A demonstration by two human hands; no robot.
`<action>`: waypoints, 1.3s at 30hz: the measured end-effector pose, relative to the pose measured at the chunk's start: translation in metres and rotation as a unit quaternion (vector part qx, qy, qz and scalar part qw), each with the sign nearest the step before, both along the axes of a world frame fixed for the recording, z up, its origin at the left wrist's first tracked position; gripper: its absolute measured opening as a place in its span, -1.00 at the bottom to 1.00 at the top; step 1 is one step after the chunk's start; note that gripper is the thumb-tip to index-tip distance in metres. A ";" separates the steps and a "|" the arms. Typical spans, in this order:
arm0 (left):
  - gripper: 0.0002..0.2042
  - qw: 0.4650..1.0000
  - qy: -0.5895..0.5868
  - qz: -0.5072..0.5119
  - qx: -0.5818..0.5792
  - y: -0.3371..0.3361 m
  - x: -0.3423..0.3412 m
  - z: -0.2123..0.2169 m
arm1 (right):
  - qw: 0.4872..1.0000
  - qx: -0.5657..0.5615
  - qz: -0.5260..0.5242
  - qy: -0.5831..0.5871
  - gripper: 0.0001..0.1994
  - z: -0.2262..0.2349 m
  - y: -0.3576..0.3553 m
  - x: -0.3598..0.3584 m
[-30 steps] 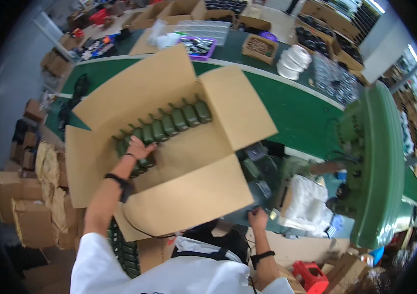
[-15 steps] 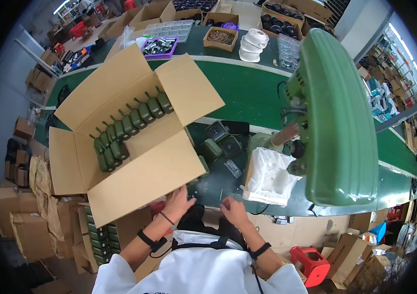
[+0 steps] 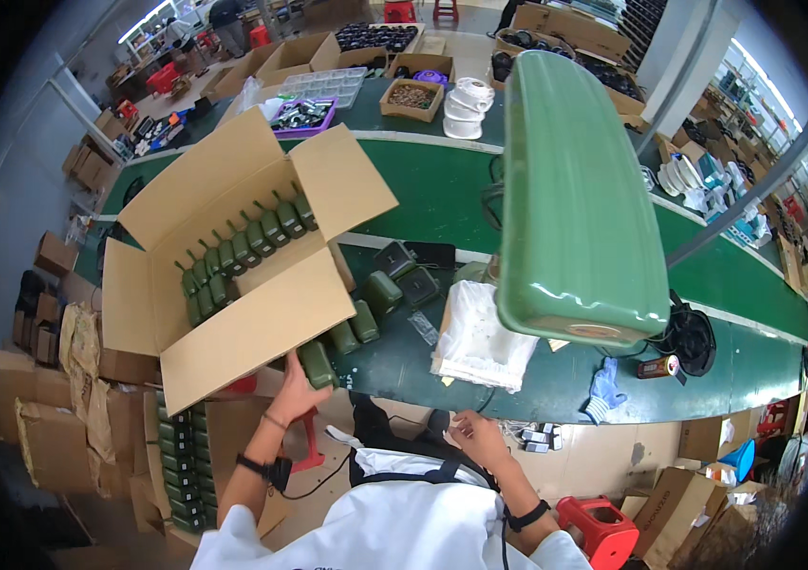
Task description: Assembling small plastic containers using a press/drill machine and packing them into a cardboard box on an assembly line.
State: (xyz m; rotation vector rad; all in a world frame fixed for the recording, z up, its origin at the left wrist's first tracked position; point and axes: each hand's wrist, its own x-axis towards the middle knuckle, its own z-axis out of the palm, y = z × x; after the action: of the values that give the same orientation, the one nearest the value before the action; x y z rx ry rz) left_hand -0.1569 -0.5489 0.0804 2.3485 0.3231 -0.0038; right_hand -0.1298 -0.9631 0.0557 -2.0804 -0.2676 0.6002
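Note:
At the table's near edge, my left hand (image 3: 297, 392) is closed round the near end of a dark green rounded case (image 3: 317, 363). More such cases, among them one green case (image 3: 364, 322), stand just beyond it, beside the open cardboard box (image 3: 262, 309). Inside that box are several dark green cases with short upright stems (image 3: 268, 224), in rows. My right hand (image 3: 480, 440) hovers over my lap, right of my left hand, its fingers loosely curled and nothing visible in them.
A large green machine head (image 3: 580, 199) overhangs a white-lined tray (image 3: 485, 347). A blue glove (image 3: 604, 389) and a can (image 3: 657, 367) lie to the right. Red stools (image 3: 599, 530) stand on the floor; a carton of green cases (image 3: 179, 456) is at lower left.
My left hand has moved from below the box flap onto a green case. More green cases beside the box now show. The whole view has shifted, and my right hand is lower in it.

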 end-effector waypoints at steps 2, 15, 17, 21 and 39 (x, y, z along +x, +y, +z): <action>0.09 0.982 -0.044 0.058 -0.176 -0.029 -0.014 0.025 | 0.999 0.036 -0.009 0.001 -0.71 0.019 -0.001 0.007; -0.08 0.944 -0.171 -0.280 -0.034 -0.178 0.119 0.114 | 0.996 0.069 -0.046 -0.044 -0.72 0.072 -0.029 0.016; -0.01 0.938 -0.154 -0.307 -0.038 -0.190 0.147 0.091 | 0.995 0.073 -0.058 -0.046 -0.72 0.071 -0.035 0.013; 0.10 0.922 -0.120 -0.361 -0.070 -0.201 0.181 0.063 | 0.993 0.068 -0.087 -0.039 -0.70 0.075 -0.048 0.004; -0.27 0.974 -0.114 -0.185 0.070 -0.242 0.151 0.023 | 0.921 0.234 -0.297 -0.096 -0.68 0.079 -0.092 0.126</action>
State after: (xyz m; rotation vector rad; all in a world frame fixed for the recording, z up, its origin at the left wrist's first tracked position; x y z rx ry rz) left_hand -0.0057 -0.7910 0.1030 2.4845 -0.2365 0.1103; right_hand -0.0043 -1.0555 0.1346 -1.6282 0.1120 -0.0431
